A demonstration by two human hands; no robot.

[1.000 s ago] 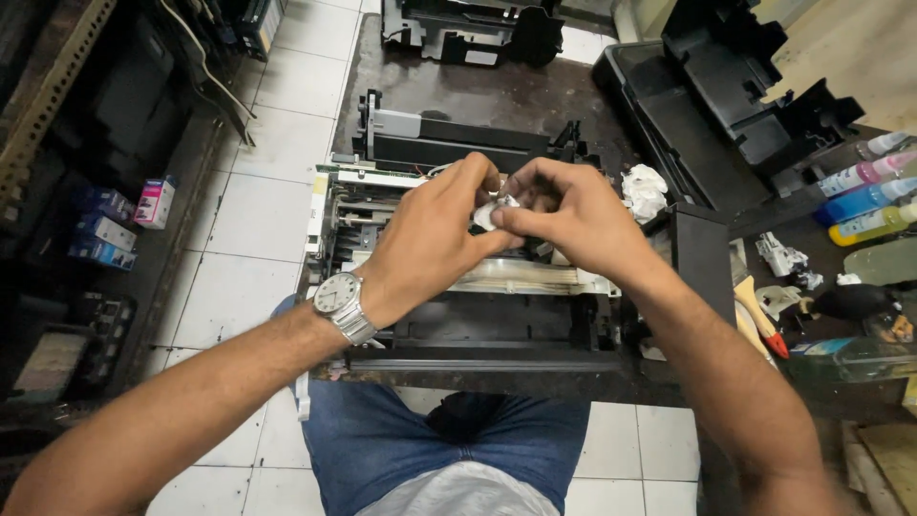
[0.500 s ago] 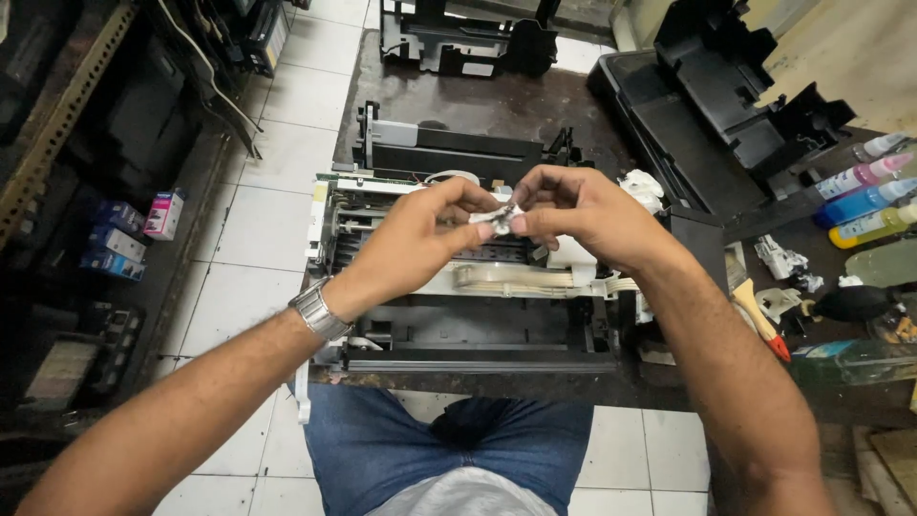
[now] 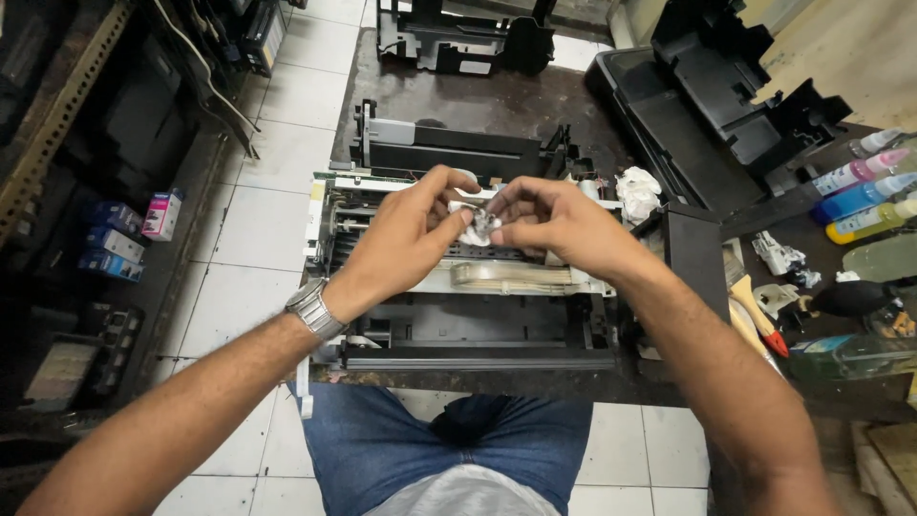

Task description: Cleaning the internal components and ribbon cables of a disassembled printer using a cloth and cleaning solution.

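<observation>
Both of my hands meet above an opened printer chassis that rests on a dark worktable. My left hand, with a metal watch on its wrist, and my right hand pinch between their fingertips a small white crumpled piece with a dark stained spot. The piece hangs a little above the printer's carriage area. A flat ribbon cable lies across the mechanism just below my hands.
A crumpled white tissue lies right of the printer. Black printer covers and another frame sit farther back. Coloured ink bottles, a red-tipped brush and small parts lie at the right. Boxes stand on the floor at left.
My hands shifted slightly left and down while turning the small white piece between the fingertips. The view has moved a little.
</observation>
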